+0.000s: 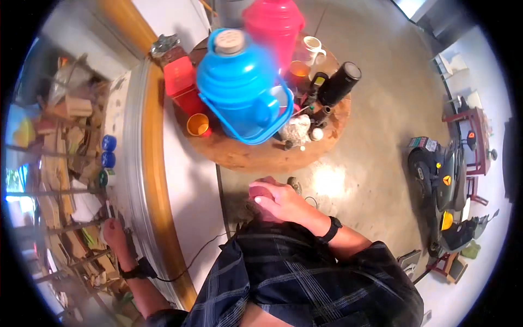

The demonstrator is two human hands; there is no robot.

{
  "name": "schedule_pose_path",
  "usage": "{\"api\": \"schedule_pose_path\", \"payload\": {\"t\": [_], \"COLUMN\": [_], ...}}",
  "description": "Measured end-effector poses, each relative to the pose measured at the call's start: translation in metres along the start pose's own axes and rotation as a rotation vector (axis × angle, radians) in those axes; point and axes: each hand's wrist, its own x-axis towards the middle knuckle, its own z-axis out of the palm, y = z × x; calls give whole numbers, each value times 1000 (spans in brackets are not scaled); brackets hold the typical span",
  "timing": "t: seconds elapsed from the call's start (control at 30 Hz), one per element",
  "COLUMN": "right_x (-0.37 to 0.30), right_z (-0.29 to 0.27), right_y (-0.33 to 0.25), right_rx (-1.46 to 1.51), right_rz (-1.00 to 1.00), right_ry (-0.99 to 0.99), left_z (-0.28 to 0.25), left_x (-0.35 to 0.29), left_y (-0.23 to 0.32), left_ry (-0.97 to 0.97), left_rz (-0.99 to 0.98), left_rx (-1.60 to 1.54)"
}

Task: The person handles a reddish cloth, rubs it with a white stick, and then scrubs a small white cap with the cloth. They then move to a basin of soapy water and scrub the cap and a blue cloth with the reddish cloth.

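Note:
My left hand (113, 234) is at the window sill on the left, its fingers curled in. What it holds, if anything, I cannot make out. A slim light-and-dark stick-like thing (108, 210) lies just beyond it. In front of my body, short of the round wooden table (239, 158), is my right hand (275, 200). Its fingers are bent round, the thumb on the near side, and a dark reddish patch shows beside them; whether that is a held thing is unclear. Farther up the sill are two blue-topped containers (109, 144) and a green-and-white one (107, 176).
On the table stand a blue thermos jug (237, 82), a pink one (275, 27), a black bottle (340, 84), a white mug (311, 48) and an orange cup (198, 125). A motor scooter (444, 191) is parked at right. A cable (199, 253) trails from my left wrist.

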Motion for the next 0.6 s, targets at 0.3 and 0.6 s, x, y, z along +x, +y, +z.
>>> {"api": "schedule_pose_path", "payload": {"t": [0.3,0.6], "right_x": [-32,-72], "right_z": [-106,-198], "right_y": [43,105], "right_rx": [-55,-116], "right_rz": [39,70], "right_ry": [-68,9], "left_z": [63,181], "left_x": [-81,-84], "left_y": [318,567], "left_ry": [-266,-494], "left_rz": [392,585], "left_rx": [-361,-403]}}
